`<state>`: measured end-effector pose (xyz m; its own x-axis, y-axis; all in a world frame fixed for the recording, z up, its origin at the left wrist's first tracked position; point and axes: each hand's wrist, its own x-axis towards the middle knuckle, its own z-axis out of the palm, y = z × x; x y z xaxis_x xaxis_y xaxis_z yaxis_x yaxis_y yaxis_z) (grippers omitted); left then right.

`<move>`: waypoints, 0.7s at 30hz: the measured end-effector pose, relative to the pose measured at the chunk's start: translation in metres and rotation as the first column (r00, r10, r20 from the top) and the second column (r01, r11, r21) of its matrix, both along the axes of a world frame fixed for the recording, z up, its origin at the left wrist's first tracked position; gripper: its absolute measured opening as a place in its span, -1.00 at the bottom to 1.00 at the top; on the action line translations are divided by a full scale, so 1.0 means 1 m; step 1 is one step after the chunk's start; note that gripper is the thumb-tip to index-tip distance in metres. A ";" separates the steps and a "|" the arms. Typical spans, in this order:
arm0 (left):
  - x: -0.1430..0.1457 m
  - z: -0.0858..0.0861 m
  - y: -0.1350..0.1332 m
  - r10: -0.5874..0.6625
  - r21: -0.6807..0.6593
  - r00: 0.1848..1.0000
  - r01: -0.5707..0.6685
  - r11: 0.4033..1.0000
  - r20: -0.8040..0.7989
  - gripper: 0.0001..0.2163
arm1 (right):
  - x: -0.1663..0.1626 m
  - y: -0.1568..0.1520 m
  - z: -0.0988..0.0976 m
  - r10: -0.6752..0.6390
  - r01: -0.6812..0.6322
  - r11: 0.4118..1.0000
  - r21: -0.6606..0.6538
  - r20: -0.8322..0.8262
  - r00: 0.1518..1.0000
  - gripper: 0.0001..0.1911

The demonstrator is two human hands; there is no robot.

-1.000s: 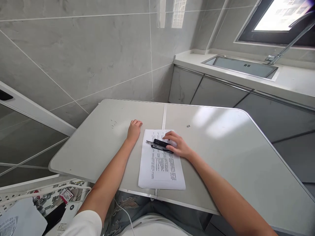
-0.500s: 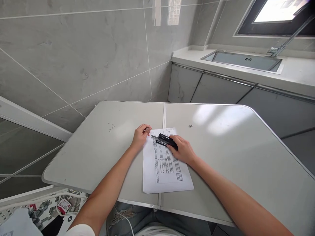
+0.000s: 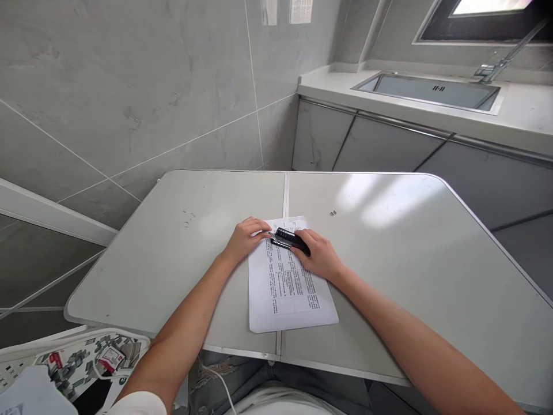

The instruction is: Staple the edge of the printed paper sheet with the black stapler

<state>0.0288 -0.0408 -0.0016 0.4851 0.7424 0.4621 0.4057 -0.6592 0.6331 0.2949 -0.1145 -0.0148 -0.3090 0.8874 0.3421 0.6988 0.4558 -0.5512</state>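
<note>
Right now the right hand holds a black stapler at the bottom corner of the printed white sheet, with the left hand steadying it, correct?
No. The head view shows the right hand holding the black stapler at the top left corner of the printed white sheet; the left hand steadies it.

Domestic kitchen. Upper right of the frame: a steel sink (image 3: 427, 92) set into a pale countertop (image 3: 518, 124), with a tall faucet (image 3: 496, 66) beside it and a dark-framed window (image 3: 484, 23) above. Flat grey cabinet doors (image 3: 380, 151) run beneath the counter. Large grey wall tiles (image 3: 129, 86) fill the upper left. Centre frame — a light folding table (image 3: 410, 242), seamed down the middle.
</note>
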 end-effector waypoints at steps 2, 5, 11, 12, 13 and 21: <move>0.003 -0.002 0.001 -0.024 0.031 0.999 0.025 0.999 -0.026 -0.92 | 0.000 0.000 0.000 0.004 -0.004 1.000 -0.002 -0.002 1.000 -0.78; 0.005 -0.004 0.001 -0.025 0.040 0.999 0.027 0.999 -0.039 -0.91 | 0.000 -0.001 0.000 0.003 -0.003 1.000 -0.003 -0.003 1.000 -0.79; 0.004 -0.004 0.003 -0.008 -0.010 0.999 0.007 1.000 -0.053 -0.90 | -0.001 -0.001 0.001 0.007 -0.007 1.000 -0.019 -0.002 1.000 -0.79; 0.004 -0.004 0.004 -0.016 -0.005 0.998 0.015 1.000 -0.060 -0.88 | -0.001 -0.001 0.001 0.009 -0.009 1.000 -0.024 -0.001 1.000 -0.79; 0.003 -0.005 0.005 -0.025 0.002 0.998 0.025 1.000 -0.066 -0.86 | -0.001 -0.001 0.002 0.010 -0.010 1.000 -0.028 0.000 1.000 -0.79; -0.003 0.001 0.007 -0.049 0.070 0.985 0.061 0.996 -0.166 -0.85 | 0.000 0.000 0.002 0.010 -0.010 1.000 -0.029 0.006 1.000 -0.77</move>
<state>0.0262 -0.0335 -0.0005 0.5981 0.6791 0.4256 0.4619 -0.7261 0.5094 0.2946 -0.1147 -0.0130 -0.3198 0.8937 0.3147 0.6976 0.4469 -0.5600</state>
